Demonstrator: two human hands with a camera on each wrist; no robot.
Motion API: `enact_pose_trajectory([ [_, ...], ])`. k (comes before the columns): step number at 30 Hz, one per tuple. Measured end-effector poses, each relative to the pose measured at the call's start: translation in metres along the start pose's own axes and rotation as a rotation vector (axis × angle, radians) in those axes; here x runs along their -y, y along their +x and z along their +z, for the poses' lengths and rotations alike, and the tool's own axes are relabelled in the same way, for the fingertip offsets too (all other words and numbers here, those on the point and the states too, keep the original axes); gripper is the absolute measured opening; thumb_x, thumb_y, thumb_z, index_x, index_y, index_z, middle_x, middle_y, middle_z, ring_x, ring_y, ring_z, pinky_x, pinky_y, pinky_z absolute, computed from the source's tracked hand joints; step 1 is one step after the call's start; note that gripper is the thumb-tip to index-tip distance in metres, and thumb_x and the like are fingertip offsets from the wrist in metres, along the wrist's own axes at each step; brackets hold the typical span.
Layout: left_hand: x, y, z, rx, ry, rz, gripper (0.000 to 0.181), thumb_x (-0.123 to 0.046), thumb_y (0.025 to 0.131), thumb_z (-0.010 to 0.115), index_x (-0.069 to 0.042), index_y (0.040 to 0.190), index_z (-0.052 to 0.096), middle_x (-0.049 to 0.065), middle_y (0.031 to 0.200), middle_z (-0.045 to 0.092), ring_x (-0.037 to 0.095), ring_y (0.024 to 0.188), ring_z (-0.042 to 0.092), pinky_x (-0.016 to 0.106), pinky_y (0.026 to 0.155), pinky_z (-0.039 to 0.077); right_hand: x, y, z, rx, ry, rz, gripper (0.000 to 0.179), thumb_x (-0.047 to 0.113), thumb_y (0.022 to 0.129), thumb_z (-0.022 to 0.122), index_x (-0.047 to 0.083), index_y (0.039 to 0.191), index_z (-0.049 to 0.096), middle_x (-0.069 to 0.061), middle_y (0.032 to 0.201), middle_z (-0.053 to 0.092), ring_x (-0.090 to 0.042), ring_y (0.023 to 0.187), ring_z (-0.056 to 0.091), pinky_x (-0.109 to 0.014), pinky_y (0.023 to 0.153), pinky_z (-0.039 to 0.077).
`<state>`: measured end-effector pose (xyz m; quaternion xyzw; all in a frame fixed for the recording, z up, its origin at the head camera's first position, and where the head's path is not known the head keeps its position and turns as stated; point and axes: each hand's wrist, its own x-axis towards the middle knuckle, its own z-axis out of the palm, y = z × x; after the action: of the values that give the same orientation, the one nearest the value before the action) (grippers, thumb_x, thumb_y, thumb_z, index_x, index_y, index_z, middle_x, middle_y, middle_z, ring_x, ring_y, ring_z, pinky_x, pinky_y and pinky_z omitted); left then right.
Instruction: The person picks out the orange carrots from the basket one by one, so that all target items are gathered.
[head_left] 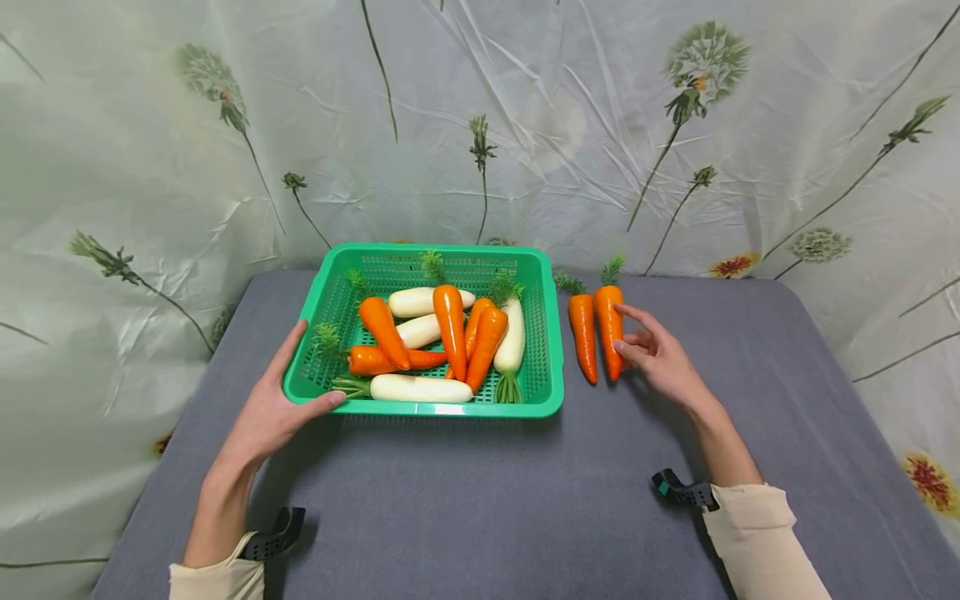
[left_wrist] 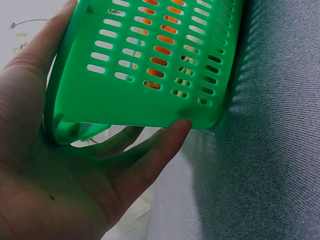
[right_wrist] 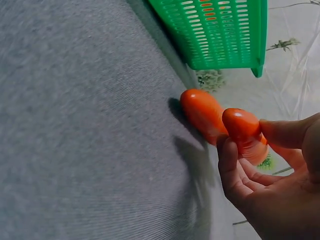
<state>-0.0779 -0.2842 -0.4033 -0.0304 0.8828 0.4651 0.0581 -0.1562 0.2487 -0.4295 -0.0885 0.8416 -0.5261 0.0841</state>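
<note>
My left hand [head_left: 272, 417] grips the left end of a green plastic basket [head_left: 551, 333], thumb over the front rim. In the left wrist view its fingers wrap round the basket's outer wall [left_wrist: 130, 107]. Right of the basket, my right hand [head_left: 663, 358] pinches an orange carrot [head_left: 608, 321] between thumb and fingers. In the right wrist view the tapered tip of this carrot [right_wrist: 242, 125] points toward the camera. A second carrot [head_left: 581, 329] lies close beside it, on the basket side. Both have green leafy tops pointing to the back.
Inside the basket lie several carrots [head_left: 450, 325] and several white radishes [head_left: 422, 388], some overlapping. A grey cloth [head_left: 480, 500] covers the table. Behind it hangs a pale curtain [head_left: 540, 150] printed with dandelions, close to the table's back edge.
</note>
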Motion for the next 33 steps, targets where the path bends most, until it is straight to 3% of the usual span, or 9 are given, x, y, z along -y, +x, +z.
enact_pose_trajectory([
  [3,0.0002,0.0002,0.0026,0.0,0.005,0.001,0.114,-0.031,0.089,0.083,-0.05,0.164,-0.001,0.016,0.174,0.015,0.038,0.14,0.041,0.033,0.1,0.035,-0.0041,-0.0028,-0.0016,0.019,0.02,0.023,0.063,0.01,0.108,0.055,0.011,0.165,0.029,-0.035,0.122,0.066,-0.002,0.087,0.068,-0.029,0.081,0.061],
  [6,0.0003,-0.0003,0.0017,-0.003,0.009,0.001,0.114,-0.032,0.089,0.083,-0.05,0.164,-0.001,0.016,0.175,0.014,0.038,0.14,0.04,0.033,0.101,0.036,-0.0071,-0.0035,-0.0001,0.038,0.05,0.043,0.066,0.01,0.108,0.055,0.011,0.166,0.024,-0.035,0.121,0.066,-0.005,0.085,0.069,-0.029,0.08,0.061],
  [15,0.001,0.002,0.0022,-0.003,-0.018,0.001,0.115,-0.028,0.088,0.084,-0.052,0.164,0.001,0.012,0.176,0.012,0.038,0.147,0.032,0.052,0.111,0.031,-0.0102,-0.005,0.0021,0.03,-0.009,0.109,0.069,0.009,0.106,0.059,0.008,0.166,0.024,-0.034,0.136,0.056,-0.003,0.091,0.064,-0.026,0.079,0.06],
  [23,0.0008,0.001,0.0018,-0.001,-0.017,-0.005,0.114,-0.028,0.088,0.084,-0.052,0.163,0.001,0.011,0.175,0.013,0.037,0.146,0.034,0.041,0.109,0.033,-0.0107,-0.002,0.0039,0.033,-0.047,0.119,0.07,0.01,0.105,0.06,0.002,0.164,0.024,-0.031,0.125,0.059,-0.004,0.084,0.063,-0.026,0.075,0.059],
  [33,0.0009,0.0009,0.002,-0.003,-0.023,-0.012,0.115,-0.029,0.088,0.084,-0.052,0.163,0.0,0.013,0.175,0.012,0.04,0.146,0.034,0.057,0.112,0.031,-0.0091,0.0012,0.006,0.044,-0.076,0.149,0.069,0.014,0.104,0.062,-0.009,0.159,0.027,-0.032,0.124,0.062,-0.006,0.083,0.064,-0.025,0.072,0.058],
])
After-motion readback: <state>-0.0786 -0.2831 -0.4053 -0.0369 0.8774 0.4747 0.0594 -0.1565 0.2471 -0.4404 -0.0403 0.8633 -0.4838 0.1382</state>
